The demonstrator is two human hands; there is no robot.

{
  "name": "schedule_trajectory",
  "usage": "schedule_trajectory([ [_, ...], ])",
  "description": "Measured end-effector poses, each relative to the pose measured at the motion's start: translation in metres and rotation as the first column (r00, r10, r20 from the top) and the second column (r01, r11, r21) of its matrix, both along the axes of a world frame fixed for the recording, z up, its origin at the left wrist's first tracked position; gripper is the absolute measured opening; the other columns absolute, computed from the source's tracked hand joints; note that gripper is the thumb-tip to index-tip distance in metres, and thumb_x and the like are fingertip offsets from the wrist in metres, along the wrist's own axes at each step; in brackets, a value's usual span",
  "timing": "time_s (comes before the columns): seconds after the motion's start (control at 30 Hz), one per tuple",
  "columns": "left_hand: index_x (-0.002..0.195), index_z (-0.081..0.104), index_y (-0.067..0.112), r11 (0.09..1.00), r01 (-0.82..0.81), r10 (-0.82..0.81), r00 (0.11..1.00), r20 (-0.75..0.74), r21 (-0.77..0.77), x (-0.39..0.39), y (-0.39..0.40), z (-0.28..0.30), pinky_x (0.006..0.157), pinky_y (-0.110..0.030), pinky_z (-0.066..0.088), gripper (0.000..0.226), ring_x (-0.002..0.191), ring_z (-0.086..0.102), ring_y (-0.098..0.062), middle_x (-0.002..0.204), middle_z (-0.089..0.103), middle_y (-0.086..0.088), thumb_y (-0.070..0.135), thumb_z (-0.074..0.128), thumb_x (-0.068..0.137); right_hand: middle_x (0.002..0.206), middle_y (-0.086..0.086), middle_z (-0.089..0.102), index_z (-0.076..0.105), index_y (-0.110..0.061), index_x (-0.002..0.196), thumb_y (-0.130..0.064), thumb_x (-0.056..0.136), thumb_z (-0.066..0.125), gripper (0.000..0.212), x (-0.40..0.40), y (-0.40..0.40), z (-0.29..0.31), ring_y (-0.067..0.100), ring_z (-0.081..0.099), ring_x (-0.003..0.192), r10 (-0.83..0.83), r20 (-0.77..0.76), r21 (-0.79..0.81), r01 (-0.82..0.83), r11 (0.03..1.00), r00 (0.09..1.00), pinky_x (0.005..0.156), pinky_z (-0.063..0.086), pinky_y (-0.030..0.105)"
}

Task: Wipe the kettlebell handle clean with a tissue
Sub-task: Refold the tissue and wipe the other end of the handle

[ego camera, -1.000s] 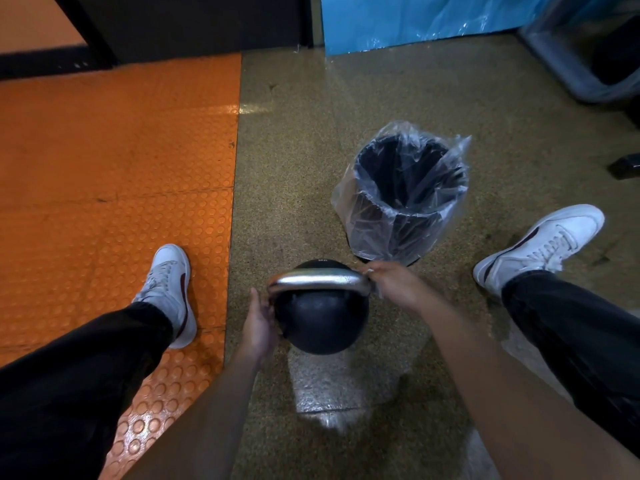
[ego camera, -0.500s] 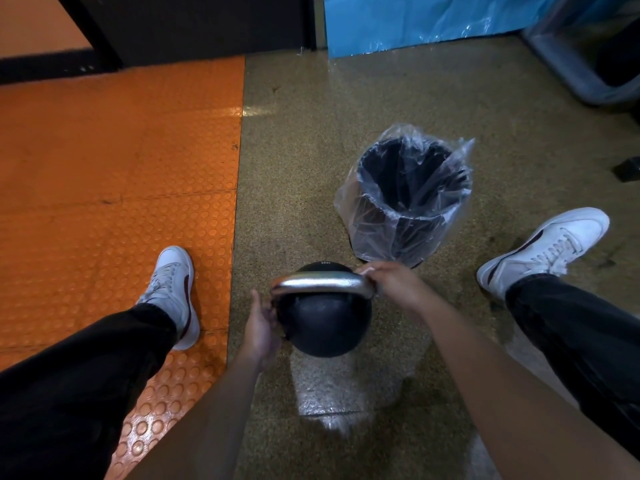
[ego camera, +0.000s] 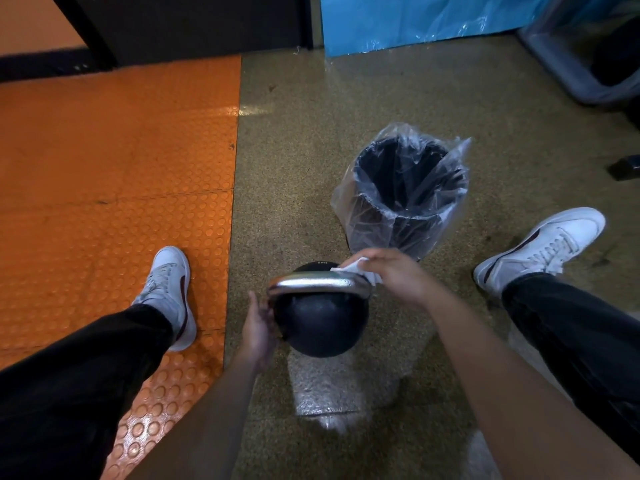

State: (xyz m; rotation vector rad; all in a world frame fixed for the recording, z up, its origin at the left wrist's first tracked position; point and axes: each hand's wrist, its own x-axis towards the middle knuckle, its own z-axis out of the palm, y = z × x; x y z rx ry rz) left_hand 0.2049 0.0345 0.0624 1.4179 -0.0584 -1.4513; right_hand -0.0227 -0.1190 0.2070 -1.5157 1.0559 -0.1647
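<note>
Kettlebell handle (ego camera: 317, 284) runs left-right; right hand (ego camera: 394, 271) pinches tissue (ego camera: 356, 268); left hand (ego camera: 258, 327) cups kettlebell (ego camera: 320, 323).

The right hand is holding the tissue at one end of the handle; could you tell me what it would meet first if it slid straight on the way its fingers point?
Probably the bare kettlebell handle: the right hand with the tissue points leftward along it.

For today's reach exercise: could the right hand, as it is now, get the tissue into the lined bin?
Probably yes. The right hand grips the tissue at the handle's end, and the open-topped bin stands just beyond it, nothing between.
</note>
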Motion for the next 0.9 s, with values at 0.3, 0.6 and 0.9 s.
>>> schedule_trajectory([
  [0.3, 0.13, 0.058, 0.028, 1.0, -0.001, 0.001, 1.0, 0.029, 0.001, -0.004, 0.001, 0.005, 0.115, -0.058, 0.025, 0.076, 0.129, 0.045, -0.017, 0.127, 0.065, 0.004, 0.079, 0.018, 0.09, 0.099, -0.01, 0.066, 0.073, -0.028, 0.111, -0.024, 0.105, 0.044, 0.029, 0.011, 0.001, -0.007, 0.01, 0.061, 0.093, 0.096, -0.193, -0.088, -0.115, 0.989, 0.976, 0.08, 0.046, 0.027],
  [0.6, 0.128, 0.06, 0.033, 1.0, 0.001, -0.001, 0.999, 0.034, 0.0, -0.004, 0.001, 0.002, 0.115, -0.062, 0.024, 0.076, 0.13, 0.046, -0.019, 0.128, 0.066, 0.006, 0.081, 0.017, 0.089, 0.102, -0.01, 0.065, 0.07, -0.031, 0.106, -0.026, 0.106, 0.044, 0.027, -0.011, 0.006, -0.01, 0.008, 0.058, 0.091, 0.047, -0.217, -0.098, -0.069, 0.993, 0.975, 0.069, 0.038, 0.023],
  [0.9, 0.125, 0.062, 0.033, 1.0, 0.0, 0.0, 0.999, 0.033, -0.003, -0.003, 0.001, 0.004, 0.115, -0.061, 0.023, 0.073, 0.134, 0.041, -0.018, 0.127, 0.066, 0.006, 0.079, 0.017, 0.091, 0.1, -0.016, 0.068, 0.075, -0.029, 0.108, -0.025, 0.104, 0.048, 0.028, -0.006, 0.008, -0.001, 0.001, 0.059, 0.091, 0.0, -0.079, -0.13, -0.01, 0.992, 0.997, 0.072, 0.039, 0.021],
])
